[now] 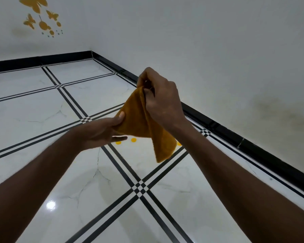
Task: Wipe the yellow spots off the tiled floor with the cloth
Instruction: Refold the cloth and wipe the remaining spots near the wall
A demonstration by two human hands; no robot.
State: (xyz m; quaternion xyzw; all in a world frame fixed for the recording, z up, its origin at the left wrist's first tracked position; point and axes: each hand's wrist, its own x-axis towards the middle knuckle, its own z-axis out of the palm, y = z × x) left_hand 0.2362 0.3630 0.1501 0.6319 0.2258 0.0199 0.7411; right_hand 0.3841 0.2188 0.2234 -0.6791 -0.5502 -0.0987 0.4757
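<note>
Overhead, both hands point(162, 100) pinching the cloth point(140, 125); beneath, yellow spots point(133, 140) partly hidden; baseboard point(235, 137) nearby

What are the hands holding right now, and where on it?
The cloth: right hand pinches its top corner, left hand grips its left edge.

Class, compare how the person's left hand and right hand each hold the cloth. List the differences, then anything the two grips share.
1. The right hand pinches the cloth at its top corner; the left hand grips a lower side edge.
2. The right hand points its fingers down from above; the left hand reaches in sideways, thumb on top.
3. The right hand sits higher than the left hand.

Shared: both hold the cloth in the air above the yellow spots on the tiled floor.
</note>
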